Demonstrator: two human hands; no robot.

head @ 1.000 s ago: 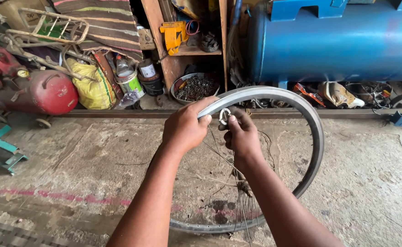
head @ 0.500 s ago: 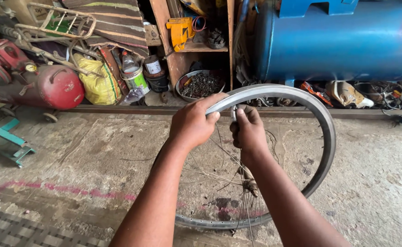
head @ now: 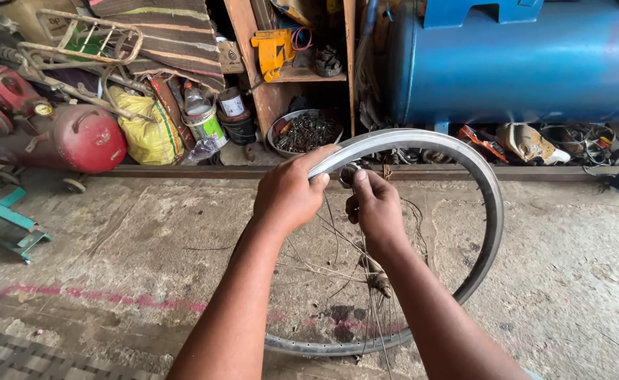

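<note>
My left hand [head: 288, 191] is clamped over the top of the bicycle wheel rim [head: 489, 211], fingers curled tight around its metal edge. My right hand [head: 374, 205] sits just beside it, inside the hoop, pinching a small metal tool [head: 349, 174] against the rim's inner side where a spoke [head: 337, 236] meets it. The rim stands upright on the concrete floor [head: 112, 239], between my forearms and the clutter behind; its thin spokes hang loose toward the hub [head: 378, 283] low in the middle.

Past the rim, a rusty steel rail [head: 182, 171] runs across the floor. Behind it, from the left: a red tank [head: 84, 137] lying on its side, a yellow sack [head: 144, 130] slumped beside it, then a round tin [head: 206, 125] with a green and white label, and a darker can [head: 234, 112] with a white label just beside that. A metal bowl [head: 306, 131] of dark scrap parts sits at the foot of a wooden shelf [head: 302, 74], which carries a yellow power tool [head: 273, 49]. To the right, a big blue cylinder tank [head: 520, 63] fills the back. At far left stands a teal metal frame [head: 3, 222].
</note>
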